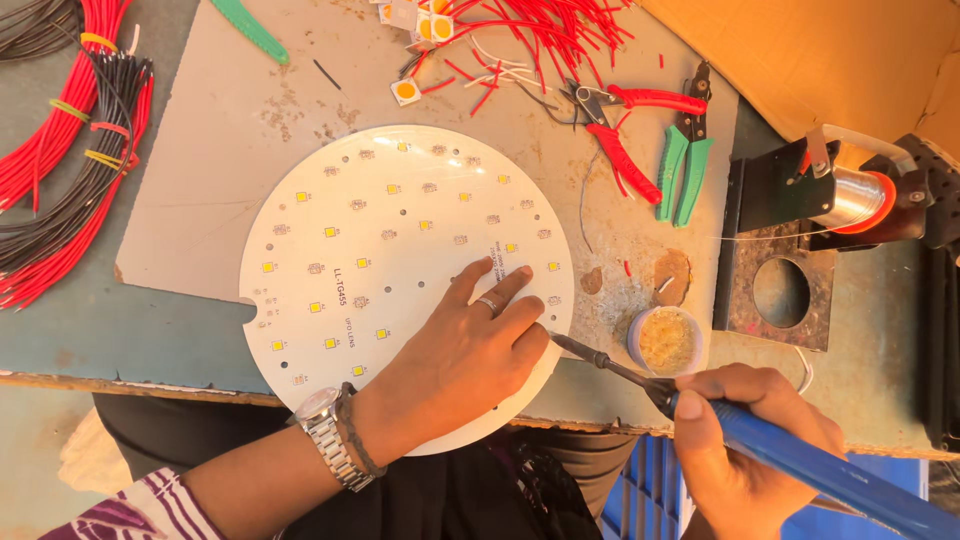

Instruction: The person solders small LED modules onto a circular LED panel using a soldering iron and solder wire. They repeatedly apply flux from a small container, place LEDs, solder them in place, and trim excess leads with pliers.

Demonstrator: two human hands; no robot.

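The left hand lies flat on the round white board, fingers spread and pressing down near its lower right edge, gripping nothing; a ring sits on one finger and a metal watch and a dark bracelet circle the wrist. The right hand is closed around the blue handle of a soldering iron, whose dark tip reaches left to the board's edge just beside the left hand's little finger. The board carries many small yellow squares and rests on a grey sheet that lies on the worktable, with its lower part hanging past the table's front edge. Just above the right hand stands a small round pot of yellowish paste. Farther up lie red-handled cutters and green-handled pliers, and above them a scatter of short red wires and a few loose yellow chips. At the right a spool of solder wire sits on a black stand. Bundles of red and black wires lie along the far left.
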